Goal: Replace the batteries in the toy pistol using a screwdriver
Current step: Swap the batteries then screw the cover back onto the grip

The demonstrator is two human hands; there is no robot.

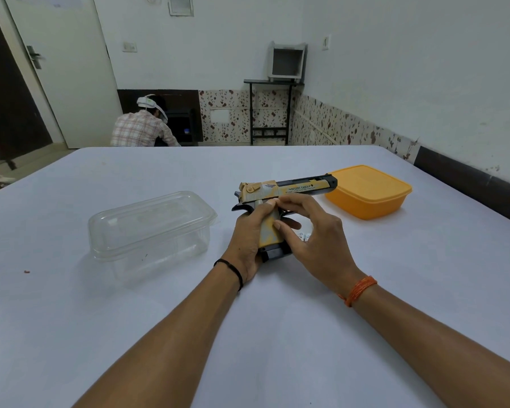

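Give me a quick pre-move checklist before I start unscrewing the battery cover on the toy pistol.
1. Pistol held firmly: ok. The left hand grips the toy pistol round its handle, barrel pointing toward the orange container.
2. Right hand free for the tool: not ok. The right hand has its fingers and thumb pinching the handle.
3. Screwdriver within reach: cannot tell. None shows on the table.
4. New batteries ready: cannot tell. Small white objects lie behind the right hand, too hidden to identify.
5. Place for removed parts: cannot tell. The clear plastic container sits closed left of the pistol.
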